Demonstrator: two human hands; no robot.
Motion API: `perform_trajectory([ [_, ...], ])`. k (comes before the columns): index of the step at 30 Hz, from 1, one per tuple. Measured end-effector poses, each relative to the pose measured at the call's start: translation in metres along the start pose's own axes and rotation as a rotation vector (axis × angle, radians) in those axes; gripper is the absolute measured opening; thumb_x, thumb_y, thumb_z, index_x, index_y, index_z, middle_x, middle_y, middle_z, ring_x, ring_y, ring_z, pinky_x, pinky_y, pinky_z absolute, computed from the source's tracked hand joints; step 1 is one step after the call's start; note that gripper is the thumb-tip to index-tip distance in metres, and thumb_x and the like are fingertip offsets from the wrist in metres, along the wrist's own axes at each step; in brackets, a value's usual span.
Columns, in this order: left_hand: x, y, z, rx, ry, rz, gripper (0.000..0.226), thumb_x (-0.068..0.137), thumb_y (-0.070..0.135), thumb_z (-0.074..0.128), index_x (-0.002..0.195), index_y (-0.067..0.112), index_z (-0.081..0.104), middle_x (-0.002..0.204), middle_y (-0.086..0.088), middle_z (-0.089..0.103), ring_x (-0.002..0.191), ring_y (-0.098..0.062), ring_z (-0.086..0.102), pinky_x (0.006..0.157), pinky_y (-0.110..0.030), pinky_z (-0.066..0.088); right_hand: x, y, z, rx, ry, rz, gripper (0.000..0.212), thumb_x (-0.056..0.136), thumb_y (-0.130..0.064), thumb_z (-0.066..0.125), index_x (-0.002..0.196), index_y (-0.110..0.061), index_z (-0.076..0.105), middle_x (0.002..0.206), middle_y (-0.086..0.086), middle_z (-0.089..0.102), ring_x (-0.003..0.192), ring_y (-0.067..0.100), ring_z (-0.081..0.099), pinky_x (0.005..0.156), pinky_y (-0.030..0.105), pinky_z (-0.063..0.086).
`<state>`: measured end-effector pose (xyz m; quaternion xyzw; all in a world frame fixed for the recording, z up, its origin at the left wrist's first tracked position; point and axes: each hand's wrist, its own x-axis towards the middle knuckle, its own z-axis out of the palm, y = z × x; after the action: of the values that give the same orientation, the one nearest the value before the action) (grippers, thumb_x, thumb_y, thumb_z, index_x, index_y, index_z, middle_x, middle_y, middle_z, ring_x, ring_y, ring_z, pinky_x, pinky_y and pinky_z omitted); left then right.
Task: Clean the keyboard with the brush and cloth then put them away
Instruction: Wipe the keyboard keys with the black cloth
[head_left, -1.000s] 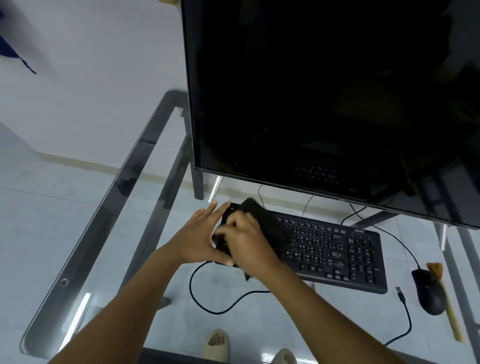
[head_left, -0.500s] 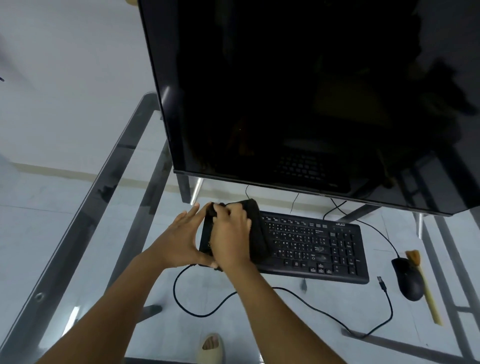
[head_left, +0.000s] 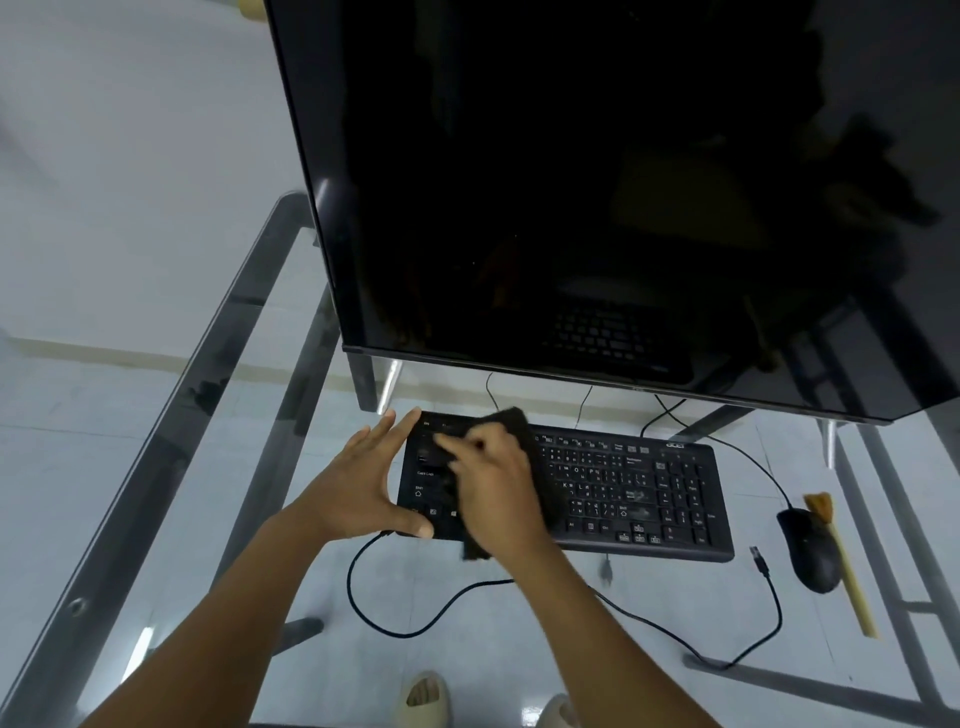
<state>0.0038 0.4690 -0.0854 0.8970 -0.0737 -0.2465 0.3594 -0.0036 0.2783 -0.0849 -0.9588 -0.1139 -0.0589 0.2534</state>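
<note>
A black keyboard (head_left: 634, 493) lies on the glass desk below the monitor. My right hand (head_left: 493, 488) presses a dark cloth (head_left: 511, 423) onto the keyboard's left part; the cloth shows above and below the hand. My left hand (head_left: 358, 480) braces the keyboard's left edge, fingers spread along the side and thumb at the front corner. The brush (head_left: 844, 566), with a pale wooden handle and brown bristles, rests on the desk at the far right beside the mouse.
A large dark monitor (head_left: 597, 208) stands just behind the keyboard. A black mouse (head_left: 808, 551) sits right of it. A loose black cable (head_left: 571, 597) loops across the glass desk (head_left: 156, 467) in front. Sandalled feet show through the glass below.
My right hand has slid the cloth a little to the right, uncovering the keyboard's leftmost keys. My left hand stays on the left edge. The camera has shifted.
</note>
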Motion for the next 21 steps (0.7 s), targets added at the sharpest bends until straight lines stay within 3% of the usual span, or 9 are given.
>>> perform_trajectory([
  [4, 0.0, 0.0, -0.001, 0.01, -0.007, -0.018, 0.135, 0.045, 0.066, 0.082, 0.142, 0.053, -0.011, 0.159, 0.008, -0.01, 0.145, -0.024, -0.011, 0.115, -0.052, 0.009, -0.025, 0.031, -0.016, 0.034, 0.174, 0.227, 0.036, 0.085, -0.003, 0.068, 0.115, -0.021, 0.07, 0.103, 0.005, 0.054, 0.09, 0.021, 0.051, 0.082, 0.04, 0.047],
  [7, 0.001, -0.002, 0.0, 0.004, -0.006, -0.018, 0.136, 0.046, 0.062, 0.084, 0.142, 0.055, -0.012, 0.159, 0.009, -0.011, 0.145, -0.021, -0.012, 0.115, -0.048, 0.009, -0.034, -0.012, 0.006, 0.041, 0.039, 0.091, 0.042, 0.08, -0.005, 0.067, 0.116, -0.027, 0.068, 0.104, 0.003, 0.054, 0.088, 0.023, 0.051, 0.073, 0.034, 0.037],
  [11, -0.002, 0.001, -0.003, 0.071, -0.015, 0.043, 0.14, 0.043, 0.065, 0.083, 0.141, 0.051, -0.017, 0.155, 0.009, -0.011, 0.141, -0.012, -0.018, 0.114, -0.035, 0.001, -0.04, -0.016, -0.003, 0.109, -0.24, -0.183, 0.044, 0.081, -0.008, 0.062, 0.12, -0.028, 0.065, 0.102, 0.001, 0.053, 0.089, 0.023, 0.049, 0.075, 0.037, 0.042],
  [15, 0.002, 0.0, -0.002, 0.087, -0.026, 0.012, 0.143, 0.038, 0.074, 0.078, 0.14, 0.052, -0.019, 0.157, 0.005, -0.013, 0.144, -0.022, -0.015, 0.116, -0.048, 0.005, -0.047, 0.037, -0.025, 0.09, -0.085, -0.015, 0.04, 0.084, -0.005, 0.06, 0.113, -0.03, 0.07, 0.101, -0.001, 0.054, 0.09, 0.023, 0.05, 0.078, 0.041, 0.048],
  [18, 0.001, 0.002, -0.003, 0.105, -0.027, 0.036, 0.143, 0.041, 0.071, 0.08, 0.142, 0.048, -0.019, 0.157, 0.005, -0.012, 0.142, -0.016, -0.018, 0.116, -0.041, 0.0, -0.046, 0.011, -0.013, 0.097, -0.079, 0.003, 0.039, 0.083, -0.007, 0.059, 0.111, -0.031, 0.07, 0.099, -0.001, 0.052, 0.089, 0.022, 0.05, 0.077, 0.04, 0.046],
  [21, -0.002, 0.008, -0.006, 0.118, -0.026, 0.042, 0.144, 0.041, 0.065, 0.081, 0.143, 0.045, -0.019, 0.158, 0.001, -0.012, 0.136, -0.008, -0.02, 0.113, -0.032, -0.001, -0.044, -0.023, -0.001, 0.143, -0.179, -0.14, 0.034, 0.084, -0.008, 0.057, 0.11, -0.025, 0.071, 0.097, 0.0, 0.052, 0.086, 0.021, 0.047, 0.074, 0.037, 0.043],
])
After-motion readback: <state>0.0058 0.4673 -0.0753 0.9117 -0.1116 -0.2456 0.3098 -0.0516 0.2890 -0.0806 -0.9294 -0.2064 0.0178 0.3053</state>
